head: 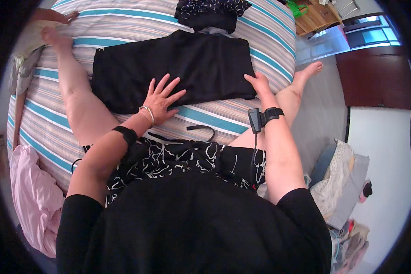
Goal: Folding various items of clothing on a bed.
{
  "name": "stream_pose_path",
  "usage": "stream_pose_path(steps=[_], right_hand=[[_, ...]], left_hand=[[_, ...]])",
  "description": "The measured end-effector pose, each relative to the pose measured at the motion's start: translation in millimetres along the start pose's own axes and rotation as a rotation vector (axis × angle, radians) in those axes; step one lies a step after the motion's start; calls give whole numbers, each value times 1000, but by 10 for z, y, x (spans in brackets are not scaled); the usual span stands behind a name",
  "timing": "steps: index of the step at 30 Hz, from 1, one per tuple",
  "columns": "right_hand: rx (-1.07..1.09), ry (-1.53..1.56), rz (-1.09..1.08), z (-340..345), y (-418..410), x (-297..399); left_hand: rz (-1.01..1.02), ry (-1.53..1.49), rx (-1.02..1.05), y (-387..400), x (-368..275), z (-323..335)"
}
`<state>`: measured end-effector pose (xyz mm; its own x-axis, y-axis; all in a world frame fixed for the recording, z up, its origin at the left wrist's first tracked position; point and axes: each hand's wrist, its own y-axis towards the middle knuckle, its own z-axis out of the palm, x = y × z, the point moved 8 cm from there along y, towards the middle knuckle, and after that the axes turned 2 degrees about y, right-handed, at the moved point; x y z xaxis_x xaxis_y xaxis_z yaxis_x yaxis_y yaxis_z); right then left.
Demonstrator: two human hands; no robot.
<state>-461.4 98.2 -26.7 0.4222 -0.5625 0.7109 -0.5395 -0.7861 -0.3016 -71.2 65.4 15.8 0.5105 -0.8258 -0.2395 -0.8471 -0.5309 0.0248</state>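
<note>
A black cloth garment [191,65], folded into a long, roughly rectangular shape, lies on the striped bed sheet [205,116] between my outstretched legs. My left hand [161,101] rests palm down across its near edge, fingers spread over the fabric. At the right end of the cloth, my right hand [259,83] pinches the edge; the thumb is on top and the other fingers are mostly hidden. Just beyond the garment sits a bundle of dark clothing [210,15], part of it black with small light specks.
A pink cloth [34,198] is heaped at the bed's left side, and pale clothing [24,72] hangs farther up. On the right are a wooden cabinet [318,15], a dark red panel [375,77] and piled bedding [342,185]. A cable runs from the device [255,120] on my right wrist.
</note>
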Motion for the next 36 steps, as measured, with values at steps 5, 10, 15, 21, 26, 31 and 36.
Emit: stream_pose_path(steps=[5,10,15,21,26,31,36], right_hand=[[-70,-107,-132,-220,177,-295],[-149,-143,-47,-446,120,-366],[-276,-384,-64,-956,102,-444],[-352,-543,-7,-1144,-258,-115],[-420,-461,-283,-1002,-404,383],[-403,-435,-519,-528,-822,1269],[-108,-548,-564,546,-1155,1558]], left_hand=[[-51,-1,50,-134,-140,-28],[-14,-51,123,-144,-359,81],[7,-134,1,-75,-383,37],[-414,43,-110,-348,357,-99],[-409,-34,-316,-491,643,-206],[-385,-50,-623,-560,752,-563],[-717,-76,-755,-838,1394,-425]])
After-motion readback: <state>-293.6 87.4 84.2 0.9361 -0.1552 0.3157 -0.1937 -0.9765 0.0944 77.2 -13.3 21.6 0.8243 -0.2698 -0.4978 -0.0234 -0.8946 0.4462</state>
